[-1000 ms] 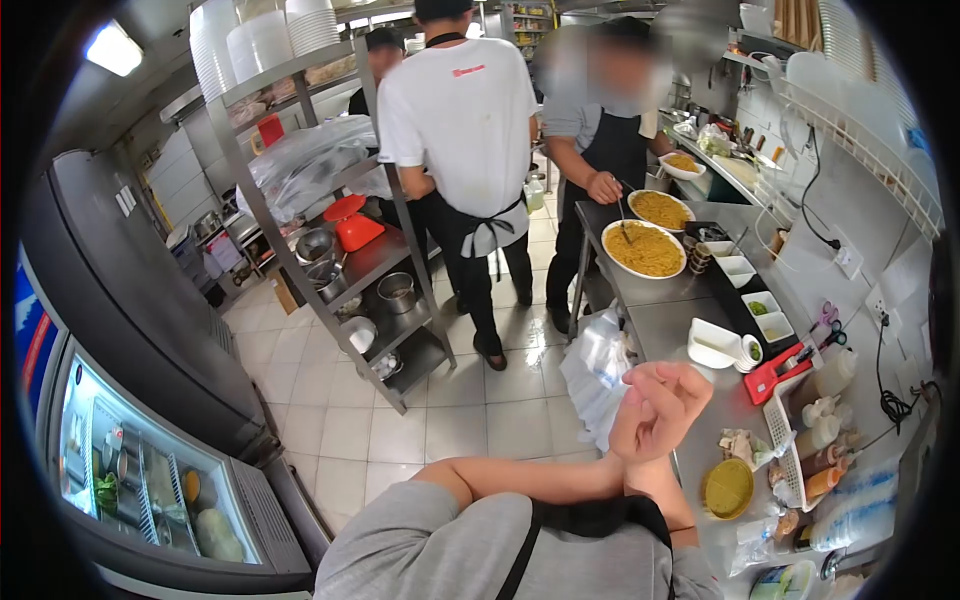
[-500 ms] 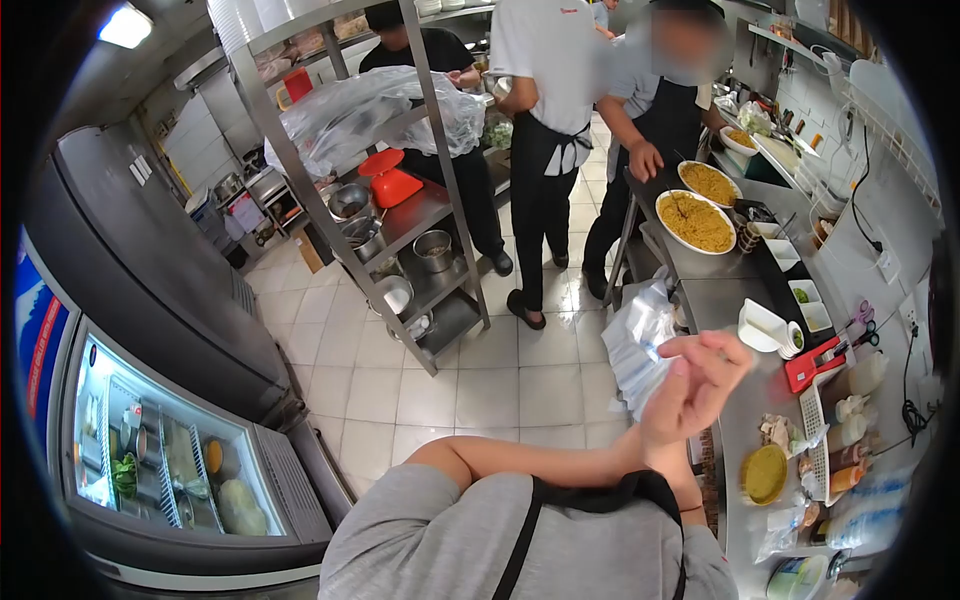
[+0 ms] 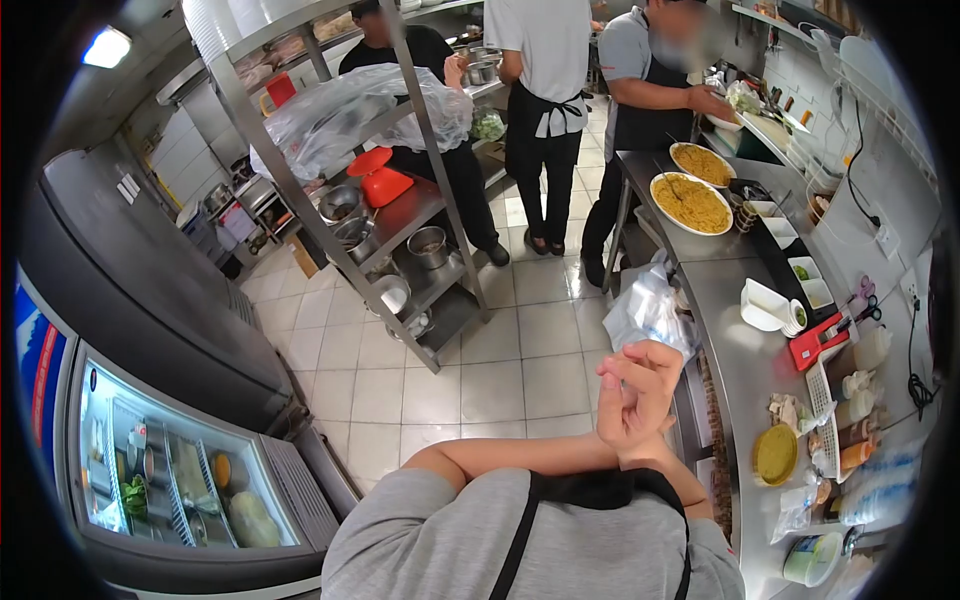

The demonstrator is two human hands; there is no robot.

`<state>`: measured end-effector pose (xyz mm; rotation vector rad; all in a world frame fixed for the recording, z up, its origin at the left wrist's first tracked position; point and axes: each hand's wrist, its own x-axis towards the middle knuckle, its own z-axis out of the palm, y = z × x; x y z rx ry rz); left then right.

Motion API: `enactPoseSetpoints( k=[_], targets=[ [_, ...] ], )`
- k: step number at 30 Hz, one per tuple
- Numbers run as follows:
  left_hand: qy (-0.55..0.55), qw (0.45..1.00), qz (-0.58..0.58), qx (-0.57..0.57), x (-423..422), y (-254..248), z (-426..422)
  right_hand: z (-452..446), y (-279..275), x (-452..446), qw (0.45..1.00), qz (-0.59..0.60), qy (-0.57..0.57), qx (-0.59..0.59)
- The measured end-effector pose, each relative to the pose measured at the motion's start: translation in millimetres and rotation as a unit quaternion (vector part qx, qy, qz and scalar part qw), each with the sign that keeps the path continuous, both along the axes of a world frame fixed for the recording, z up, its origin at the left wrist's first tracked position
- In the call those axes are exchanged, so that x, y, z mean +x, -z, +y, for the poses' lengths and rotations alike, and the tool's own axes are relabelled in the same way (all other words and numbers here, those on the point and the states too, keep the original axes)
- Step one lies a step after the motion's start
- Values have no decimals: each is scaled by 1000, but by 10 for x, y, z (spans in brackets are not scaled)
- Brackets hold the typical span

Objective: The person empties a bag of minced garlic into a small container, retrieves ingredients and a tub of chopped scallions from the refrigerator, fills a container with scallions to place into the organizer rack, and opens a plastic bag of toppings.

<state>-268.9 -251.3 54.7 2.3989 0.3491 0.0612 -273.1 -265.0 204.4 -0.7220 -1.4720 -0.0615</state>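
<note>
My right hand is raised in front of my chest, palm turned left, its fingers loosely bent with a slight gap to the thumb. Nothing shows in it. My left forearm lies across my body and meets the right wrist. The left hand is mostly hidden behind that wrist, so its fingers cannot be made out. Beyond my raised hand, a white plastic bag hangs beside the steel counter. Neither hand touches the bag or the counter.
Two large dishes of yellow food, a near one and a far one, stand on the counter. A white tub and a yellow bowl are nearer. Several co-workers stand ahead. A steel rack and a lit fridge are left.
My raised hand has moved left and slightly down, with its fingers more bent. A co-worker at the counter has drawn a hand back from beside the yellow dishes and turned toward the wall side.
</note>
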Motion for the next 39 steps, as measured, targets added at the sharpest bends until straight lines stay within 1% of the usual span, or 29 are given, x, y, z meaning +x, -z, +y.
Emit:
enactPoseSetpoints(
  k=[15,18,21,24,28,30,34,37,39],
  targets=[
    [3,999,-13,-41,178,25,-49,-121,68,223,1000,-3,2,6],
    [8,998,-17,-54,268,33,-83,-158,43,299,1000,-6,24,17],
    [19,997,-22,-66,381,31,-107,-202,65,404,998,25,58,12],
    [33,995,-31,-84,522,27,-161,-287,23,576,991,-19,133,-2],
    [51,992,-44,-111,722,11,-231,-393,66,776,988,-7,154,-12],
    [56,988,-55,-133,810,-2,-273,-467,90,878,989,0,148,-18],
    [76,973,-82,-200,1047,-23,-398,-584,138,1088,983,-4,186,1],
    [84,947,-116,-287,1230,-74,-504,-667,182,1249,979,10,202,14],
    [83,917,-149,-361,1372,-135,-546,-744,177,1377,978,5,207,10]
  ],
)
